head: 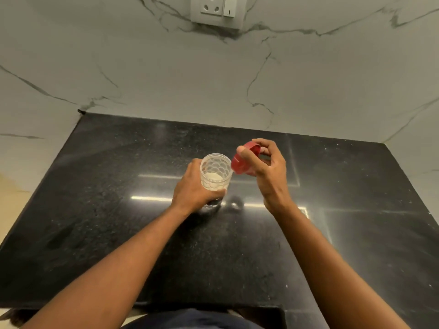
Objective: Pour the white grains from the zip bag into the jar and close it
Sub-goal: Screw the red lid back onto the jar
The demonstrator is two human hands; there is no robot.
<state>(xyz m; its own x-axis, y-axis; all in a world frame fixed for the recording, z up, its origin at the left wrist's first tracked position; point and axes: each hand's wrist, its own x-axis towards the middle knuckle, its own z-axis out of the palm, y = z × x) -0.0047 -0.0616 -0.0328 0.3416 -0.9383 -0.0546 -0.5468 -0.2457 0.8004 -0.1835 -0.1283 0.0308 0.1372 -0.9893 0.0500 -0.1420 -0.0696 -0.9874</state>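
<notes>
Both hands are busy near the centre of the frame: the left hand (pixel 193 186) wraps its fingers round the clear jar (pixel 215 173), steadying it on the black tabletop (pixel 118 210), while the right hand (pixel 266 167) pinches the red lid (pixel 242 160), tilted, just right of the jar's open mouth. White grains (pixel 213 177) already lie in the jar; no zip bag shows. Closing looks like the step in hand. Next, the lid wants levelling over the rim, then seating or turning. Open room lies all round, with the marble wall (pixel 213 79) well behind and the near edge far off.
</notes>
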